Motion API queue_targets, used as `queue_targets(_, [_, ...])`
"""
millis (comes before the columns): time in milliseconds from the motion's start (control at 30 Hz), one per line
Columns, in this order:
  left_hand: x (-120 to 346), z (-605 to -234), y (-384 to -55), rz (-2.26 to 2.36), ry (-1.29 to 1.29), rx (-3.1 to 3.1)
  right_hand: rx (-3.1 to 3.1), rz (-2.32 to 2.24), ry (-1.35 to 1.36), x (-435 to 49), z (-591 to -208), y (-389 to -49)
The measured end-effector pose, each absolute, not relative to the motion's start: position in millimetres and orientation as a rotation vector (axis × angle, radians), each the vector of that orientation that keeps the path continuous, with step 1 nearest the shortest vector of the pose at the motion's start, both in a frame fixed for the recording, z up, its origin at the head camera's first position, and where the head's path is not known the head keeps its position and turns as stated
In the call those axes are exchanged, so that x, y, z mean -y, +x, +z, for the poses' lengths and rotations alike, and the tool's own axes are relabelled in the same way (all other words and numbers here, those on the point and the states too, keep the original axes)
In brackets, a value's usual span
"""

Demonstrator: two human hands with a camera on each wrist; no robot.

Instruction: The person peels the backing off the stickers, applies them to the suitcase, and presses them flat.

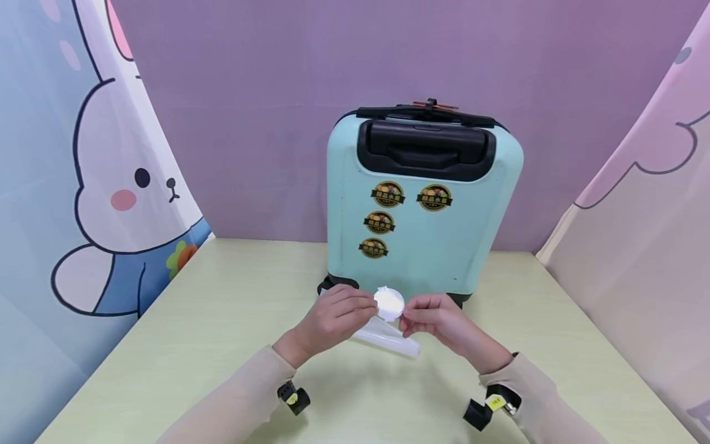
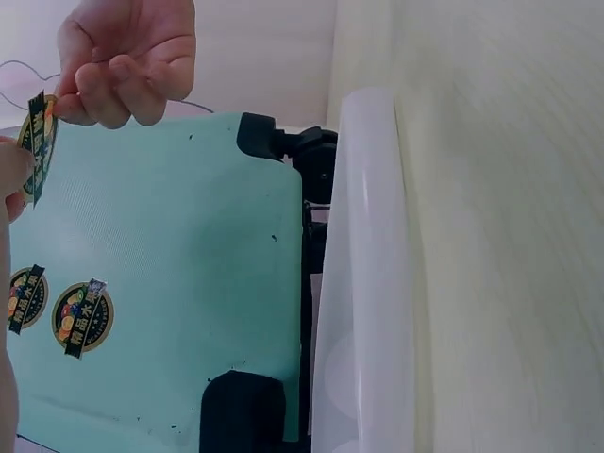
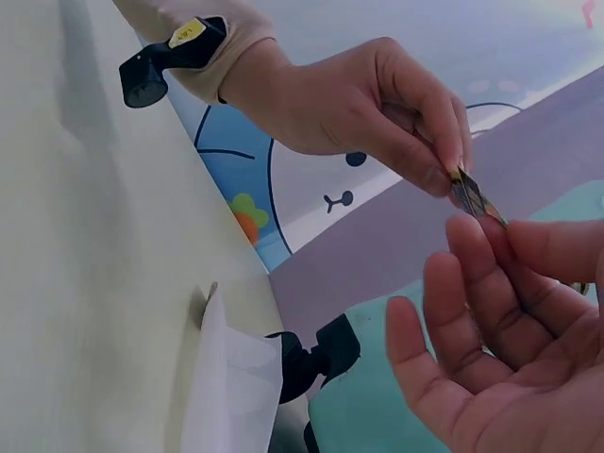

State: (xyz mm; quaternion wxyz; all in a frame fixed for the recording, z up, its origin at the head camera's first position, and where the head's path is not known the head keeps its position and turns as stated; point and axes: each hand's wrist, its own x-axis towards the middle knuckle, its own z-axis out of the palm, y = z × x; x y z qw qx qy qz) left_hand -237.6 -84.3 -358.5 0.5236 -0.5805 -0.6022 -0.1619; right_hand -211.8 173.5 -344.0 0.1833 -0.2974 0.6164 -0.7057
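A round sticker (image 1: 389, 304) is held up between my two hands, its white back toward the head camera. Its printed black-and-gold face shows in the left wrist view as a sticker (image 2: 40, 142) seen nearly edge-on. My left hand (image 1: 341, 311) pinches one edge between thumb and fingers. On the opposite edge, my right hand (image 1: 435, 324) pinches with thumb and forefinger, its other fingers loosely curled. Behind the hands stands a mint-green suitcase (image 1: 427, 246), bearing several matching round stickers (image 1: 387, 194) on its shell.
Below the hands a curled white sheet (image 1: 388, 339) lies on the pale table (image 1: 249, 283), in front of the suitcase's black wheels (image 1: 338, 282). A purple cloth (image 1: 249, 123) hangs behind, and a rabbit-print curtain (image 1: 127, 172) borders the left side.
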Motion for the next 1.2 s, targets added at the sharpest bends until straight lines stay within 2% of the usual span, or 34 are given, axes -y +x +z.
queue_targets(467, [79,-359,-243,-1.049,-1.207,1.470,-1.881,-2.031,-0.850,-180,-335,-218])
queue_targets(967, [61,-352,-229,-1.944,-0.610,1.639,-2.328,-2.111,-0.659,-166,-323,-216])
queue_targets(1200, [51,-345,-226,-2.340,-0.484,1.484,-2.564,-2.032,-0.620,-161,-323,-218])
